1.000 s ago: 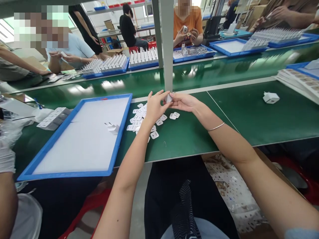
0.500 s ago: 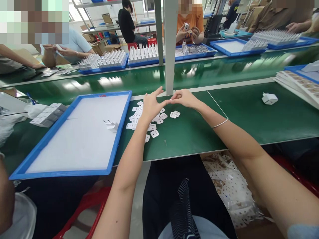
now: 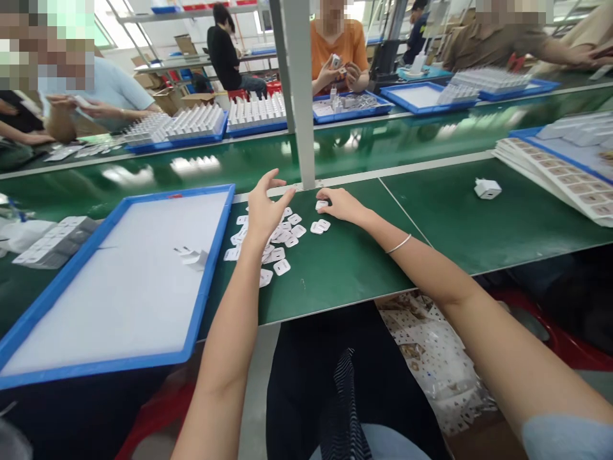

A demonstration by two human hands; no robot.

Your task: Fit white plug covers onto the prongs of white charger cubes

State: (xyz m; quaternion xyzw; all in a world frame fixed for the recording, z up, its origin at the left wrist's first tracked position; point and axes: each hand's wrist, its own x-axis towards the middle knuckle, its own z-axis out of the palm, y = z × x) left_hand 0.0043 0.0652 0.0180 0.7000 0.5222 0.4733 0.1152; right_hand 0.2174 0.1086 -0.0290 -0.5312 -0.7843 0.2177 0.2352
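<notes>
My left hand (image 3: 268, 207) hovers over a loose pile of small white square plates (image 3: 281, 236), thumb and fingers apart, holding nothing. To its right, my right hand (image 3: 335, 203) pinches one white plate (image 3: 322, 205) between thumb and fingers. Just below that hand, two overlapping plates (image 3: 320, 226) lie on the green table (image 3: 345, 268). A white plug piece with two pins (image 3: 194, 258) rests in the blue-rimmed tray (image 3: 207, 281) at the left. Farther right stands a white charger (image 3: 487, 188) by itself.
A pale post (image 3: 301, 128) rises at the table's far edge. White boxes (image 3: 60, 241) sit left of the tray, and stacked sheets (image 3: 555, 172) lie at the right. People work across the green belt (image 3: 230, 160), beside trays of chargers.
My hands have moved apart from each other. The right one has come down with a white plate now visible in its fingers. The view has shifted to the right.
</notes>
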